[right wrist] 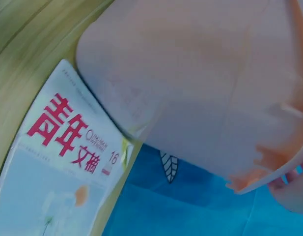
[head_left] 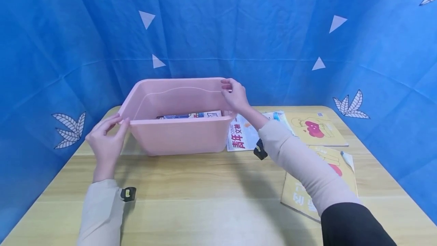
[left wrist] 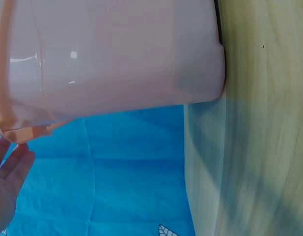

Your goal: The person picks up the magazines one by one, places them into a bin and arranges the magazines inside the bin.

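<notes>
A pink plastic storage bin point(head_left: 181, 136) stands on the wooden table, wide mouth up. My left hand point(head_left: 106, 141) grips its rim at the front left corner, thumb at the front and fingers along the left side. At the opposite end, my right hand point(head_left: 235, 96) holds the right rim, fingers over the edge. Inside the bin lies a magazine or book point(head_left: 205, 115), mostly hidden by the front wall. The left wrist view shows fingers point(left wrist: 16, 167) at the rim's corner. In the right wrist view, part of the right hand point(right wrist: 293, 191) curls at the bin's edge.
Right of the bin lies a white magazine with red lettering point(head_left: 240, 134), partly under the right forearm. Two yellow books, one farther back point(head_left: 327, 128) and one nearer point(head_left: 297, 193), lie beyond it on the right. A blue curtain point(head_left: 259, 29) surrounds the table point(head_left: 184, 208).
</notes>
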The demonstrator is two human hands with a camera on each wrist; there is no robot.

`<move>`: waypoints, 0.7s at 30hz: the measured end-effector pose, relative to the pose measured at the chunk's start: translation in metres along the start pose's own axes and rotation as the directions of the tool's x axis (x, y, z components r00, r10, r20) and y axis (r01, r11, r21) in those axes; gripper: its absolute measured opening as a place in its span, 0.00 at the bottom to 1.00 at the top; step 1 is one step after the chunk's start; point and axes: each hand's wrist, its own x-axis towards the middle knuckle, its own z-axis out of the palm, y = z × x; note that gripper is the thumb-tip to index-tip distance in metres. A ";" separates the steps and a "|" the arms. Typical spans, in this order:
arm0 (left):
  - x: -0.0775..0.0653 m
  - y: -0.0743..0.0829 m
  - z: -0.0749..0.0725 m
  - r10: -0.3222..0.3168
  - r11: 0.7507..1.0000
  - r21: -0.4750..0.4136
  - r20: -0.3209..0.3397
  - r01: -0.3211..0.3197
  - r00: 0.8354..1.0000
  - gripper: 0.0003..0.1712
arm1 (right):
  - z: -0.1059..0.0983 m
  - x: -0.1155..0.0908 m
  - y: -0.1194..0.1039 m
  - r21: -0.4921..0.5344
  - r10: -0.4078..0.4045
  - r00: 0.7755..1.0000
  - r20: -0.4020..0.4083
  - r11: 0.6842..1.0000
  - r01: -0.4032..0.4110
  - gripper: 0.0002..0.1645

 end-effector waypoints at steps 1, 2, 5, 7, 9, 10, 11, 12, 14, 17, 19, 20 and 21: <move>0.000 0.000 0.000 -0.001 1.000 0.000 -0.002 0.001 1.000 0.17 | -0.001 0.000 0.002 -0.008 -0.019 1.000 -0.020 1.000 0.018 0.16; 0.000 0.001 0.001 -0.001 1.000 -0.001 -0.003 0.001 1.000 0.17 | -0.003 0.000 0.004 -0.018 -0.037 0.998 -0.042 0.999 0.036 0.15; 0.001 0.001 0.001 0.008 1.000 -0.005 -0.007 -0.008 1.000 0.17 | -0.009 -0.002 0.010 -0.037 -0.092 0.990 -0.104 0.995 0.088 0.13; 0.002 0.001 0.002 0.010 1.000 -0.006 0.001 -0.010 1.000 0.17 | -0.013 -0.003 0.014 -0.052 -0.126 0.983 -0.131 0.991 0.120 0.12; 0.003 0.001 0.003 0.010 1.000 -0.013 0.013 -0.009 1.000 0.17 | -0.018 -0.005 0.019 -0.056 -0.140 0.980 -0.141 0.990 0.133 0.12; 0.003 0.001 0.004 0.006 1.000 -0.015 0.026 -0.005 1.000 0.18 | -0.021 -0.005 0.022 -0.059 -0.145 0.978 -0.147 0.989 0.137 0.12; 0.002 0.001 0.005 -0.005 1.000 -0.017 0.044 0.006 0.999 0.19 | -0.023 -0.006 0.025 -0.063 -0.146 0.977 -0.154 0.988 0.138 0.12; 0.001 0.002 0.005 -0.016 1.000 -0.019 0.061 0.017 0.998 0.20 | -0.025 -0.007 0.028 -0.069 -0.146 0.976 -0.161 0.988 0.136 0.12; -0.001 0.002 0.006 -0.033 0.999 -0.025 0.090 0.035 0.995 0.22 | -0.030 -0.010 0.034 -0.075 -0.137 0.975 -0.176 0.989 0.125 0.12; -0.004 0.003 0.007 -0.061 0.998 -0.027 0.125 0.065 0.990 0.24 | -0.037 -0.013 0.042 -0.088 -0.126 0.971 -0.203 0.990 0.111 0.12; -0.005 0.001 0.006 -0.056 0.998 -0.033 0.133 0.061 0.990 0.26 | -0.041 -0.014 0.047 -0.092 -0.117 0.969 -0.217 0.991 0.099 0.11; -0.006 -0.001 0.006 -0.050 0.998 -0.038 0.136 0.056 0.989 0.26 | -0.043 -0.015 0.049 -0.094 -0.113 0.968 -0.224 0.991 0.094 0.11; -0.006 -0.002 0.006 -0.045 0.998 -0.042 0.140 0.052 0.989 0.27 | -0.044 -0.015 0.052 -0.098 -0.109 0.967 -0.229 0.991 0.089 0.11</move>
